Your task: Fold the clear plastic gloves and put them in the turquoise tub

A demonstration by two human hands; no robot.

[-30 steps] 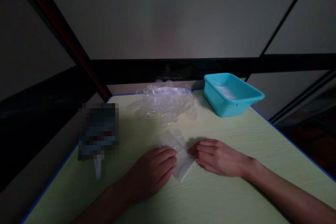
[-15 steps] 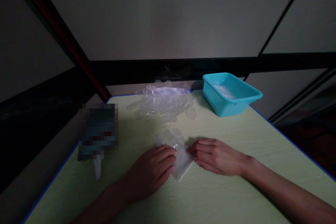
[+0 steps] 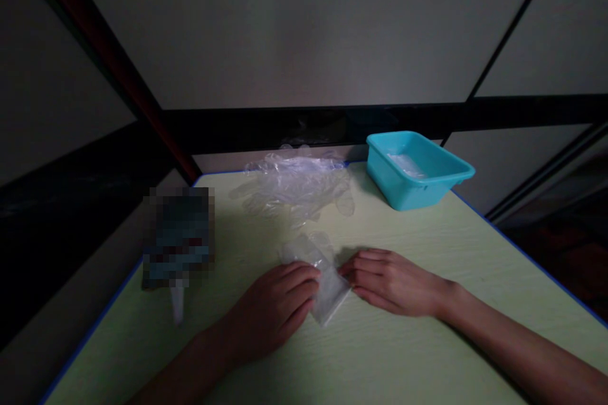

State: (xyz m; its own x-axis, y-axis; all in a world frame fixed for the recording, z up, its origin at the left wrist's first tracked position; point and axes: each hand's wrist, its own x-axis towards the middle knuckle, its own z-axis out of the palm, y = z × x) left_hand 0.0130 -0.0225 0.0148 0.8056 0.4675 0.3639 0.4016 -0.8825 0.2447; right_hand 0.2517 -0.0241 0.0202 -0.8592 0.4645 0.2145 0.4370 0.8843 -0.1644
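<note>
A clear disposable plastic glove (image 3: 327,294), folded into a small flat packet, lies on the table between my two hands. Its far end shows loose, thin film. My left hand (image 3: 280,304) has curled fingers pressing on the packet's left side. At the right edge, the bunched fingertips of my right hand (image 3: 387,281) pinch the film; the thumb is mostly hidden. Beyond both hands spreads a loose pile of clear plastic gloves (image 3: 301,183).
A turquoise plastic basin (image 3: 408,195) stands at the back right, with a folded clear plastic piece (image 3: 407,165) inside. On the left lies a blurred-out package (image 3: 178,234) with a whitish strip (image 3: 177,302) sticking out. Pale panels rise behind the blue-edged table (image 3: 475,253).
Almost nothing differs. Both hands stay on the folded glove, with only a very slight shift of the fingers and film.
</note>
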